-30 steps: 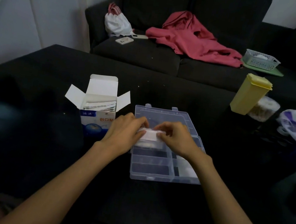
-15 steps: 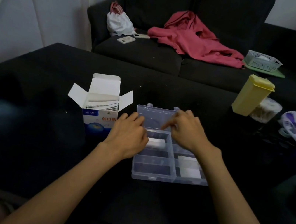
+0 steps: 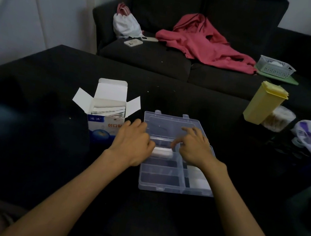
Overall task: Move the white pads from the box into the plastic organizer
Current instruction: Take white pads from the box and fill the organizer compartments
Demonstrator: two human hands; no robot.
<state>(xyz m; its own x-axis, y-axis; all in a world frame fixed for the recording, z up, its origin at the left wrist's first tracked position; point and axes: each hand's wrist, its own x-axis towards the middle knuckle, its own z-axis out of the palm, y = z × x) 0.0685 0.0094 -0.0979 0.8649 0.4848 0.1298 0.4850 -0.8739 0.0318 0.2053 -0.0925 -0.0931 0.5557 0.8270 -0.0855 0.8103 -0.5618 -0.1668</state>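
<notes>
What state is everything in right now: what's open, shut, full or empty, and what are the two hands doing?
Box: upright, flaps open, pads still inside.
Plastic organizer: lid open, laid flat behind.
White pads: stacked in a left compartment; more in a right one.
Left hand: over the organizer's left edge, grip unclear.
Right hand: fingers loosely curled above the stack, apparently holding nothing.
Yellow container: upright, lid shut.

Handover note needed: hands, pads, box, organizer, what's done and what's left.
Left hand: at the organizer's left edge, grip unclear.
Right hand: over the upper compartments, fingers loosely curled, holding nothing visible.
Plastic organizer: open on the table.
Done: white pads in an upper left compartment, more pads at lower right.
Left: box, open, still holds pads.
</notes>
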